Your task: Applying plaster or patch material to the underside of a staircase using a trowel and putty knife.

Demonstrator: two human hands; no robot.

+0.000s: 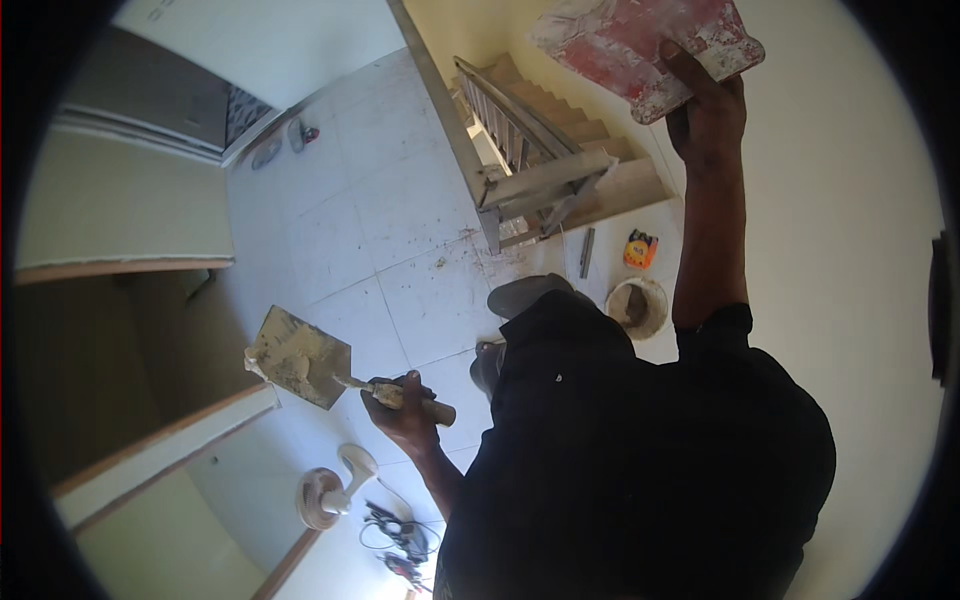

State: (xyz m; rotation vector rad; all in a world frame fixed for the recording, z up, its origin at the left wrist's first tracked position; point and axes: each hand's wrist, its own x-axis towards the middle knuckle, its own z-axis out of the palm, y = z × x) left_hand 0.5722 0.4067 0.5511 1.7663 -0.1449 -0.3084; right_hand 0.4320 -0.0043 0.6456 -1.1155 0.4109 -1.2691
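Observation:
My left hand point(405, 418) is closed round the handle of a pointed trowel point(315, 368), held out over the floor on the left. Beige plaster coats the trowel's broad metal blade, with a lump at its far left corner. Up at the top right, my right hand point(712, 120) grips a red plastering float point(685, 45) by its near edge. White and pinkish plaster smears this flat board, and its top is cut off by the picture's edge. My right thumb lies over its face; the other fingers are mostly hidden behind it. The float is beside the pale wall point(840, 200).
Near my feet stand a bucket point(611, 300) with grey-brown material inside, an orange packet point(640, 250) and a narrow grey bar point(587, 253). A staircase point(560, 110) with a railing point(510, 130) descends ahead. A white fan point(350, 490) and corded tools point(400, 535) are at lower left; shoes point(296, 135) lie far left.

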